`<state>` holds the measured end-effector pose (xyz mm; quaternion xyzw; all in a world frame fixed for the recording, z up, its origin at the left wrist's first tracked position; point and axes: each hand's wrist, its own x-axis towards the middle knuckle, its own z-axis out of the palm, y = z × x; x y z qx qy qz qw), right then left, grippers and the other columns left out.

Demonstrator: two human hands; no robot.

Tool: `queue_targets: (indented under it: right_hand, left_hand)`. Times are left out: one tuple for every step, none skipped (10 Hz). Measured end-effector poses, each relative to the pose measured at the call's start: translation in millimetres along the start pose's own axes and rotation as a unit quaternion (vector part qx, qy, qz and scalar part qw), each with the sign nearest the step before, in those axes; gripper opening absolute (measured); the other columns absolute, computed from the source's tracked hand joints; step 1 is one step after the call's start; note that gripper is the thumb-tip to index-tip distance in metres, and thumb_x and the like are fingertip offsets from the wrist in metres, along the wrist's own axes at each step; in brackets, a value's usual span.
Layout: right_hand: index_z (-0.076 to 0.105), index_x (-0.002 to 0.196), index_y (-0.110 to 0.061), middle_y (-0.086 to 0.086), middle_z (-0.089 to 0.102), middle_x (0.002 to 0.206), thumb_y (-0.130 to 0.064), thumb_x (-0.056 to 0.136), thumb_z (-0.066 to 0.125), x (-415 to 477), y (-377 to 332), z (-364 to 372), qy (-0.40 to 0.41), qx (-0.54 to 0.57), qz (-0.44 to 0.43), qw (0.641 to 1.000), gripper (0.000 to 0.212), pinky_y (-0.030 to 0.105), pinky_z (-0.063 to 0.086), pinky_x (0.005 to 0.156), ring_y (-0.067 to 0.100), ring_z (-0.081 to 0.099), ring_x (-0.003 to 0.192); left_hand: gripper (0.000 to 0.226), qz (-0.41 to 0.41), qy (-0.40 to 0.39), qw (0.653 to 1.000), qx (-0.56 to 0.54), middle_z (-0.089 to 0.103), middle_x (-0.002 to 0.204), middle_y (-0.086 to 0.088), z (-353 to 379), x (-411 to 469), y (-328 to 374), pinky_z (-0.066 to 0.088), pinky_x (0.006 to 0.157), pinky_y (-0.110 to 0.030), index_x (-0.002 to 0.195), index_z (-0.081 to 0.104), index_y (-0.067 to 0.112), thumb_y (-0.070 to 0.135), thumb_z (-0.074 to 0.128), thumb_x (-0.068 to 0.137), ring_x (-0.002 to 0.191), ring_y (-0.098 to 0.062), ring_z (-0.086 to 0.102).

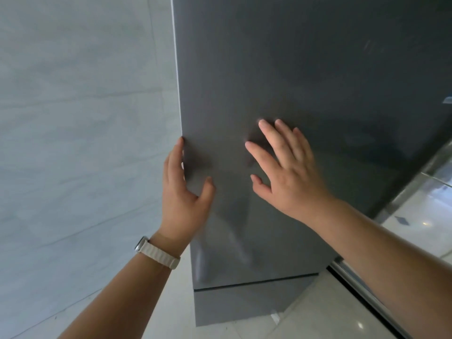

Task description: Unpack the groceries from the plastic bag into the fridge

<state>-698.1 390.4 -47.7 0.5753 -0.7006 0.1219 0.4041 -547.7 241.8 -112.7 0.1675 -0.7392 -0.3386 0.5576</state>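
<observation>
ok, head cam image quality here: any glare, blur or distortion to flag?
Head view: soft even light, no hard shadows; the glossy fridge door mirrors the left hand and right hand as dim smears; glare spots on the floor at right; the wide-angle lens tilts the door's edge; the right fringe is blurred, the hands fairly sharp.

Your fridge door (293,69) is a plain dark grey. The wall (73,118) beside you is pale grey with faint streaks, your watch strap (159,253) is ribbed cream, and the floor (318,314) glossy off-white.
</observation>
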Motion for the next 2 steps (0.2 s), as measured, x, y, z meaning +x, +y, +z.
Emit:
queue_targets:
  right_hand:
    - [0.055, 0.134, -0.011, 0.017, 0.038, 0.152, -0.032, 0.085, 0.063, -8.9, -7.1, -9.0, -0.042, 0.031, 0.008, 0.999, 0.054, 0.055, 0.027, 0.113, 0.037, 0.033, 0.14]
    - [0.053, 0.134, -0.011, 0.015, 0.044, 0.147, -0.039, 0.088, 0.057, -20.8, -14.3, -18.8, -0.09, 0.053, 0.031, 0.994, 0.054, 0.053, 0.033, 0.11, 0.036, 0.04, 0.135]
  left_hand:
    - [0.074, -0.016, -0.02, 1.0, 0.002, 0.044, 0.142, 0.011, -12.0, -7.2, 3.1, 0.047, 0.104, -0.046, 0.15, 0.036, 0.023, 0.01, 0.064, 0.082, 0.132, -0.019, 0.049]
    - [0.062, -0.035, -0.041, 0.998, 0.031, 0.047, 0.14, 0.008, -25.8, -23.2, 10.5, 0.045, 0.107, -0.043, 0.144, 0.046, 0.017, 0.013, 0.062, 0.084, 0.131, -0.016, 0.049]
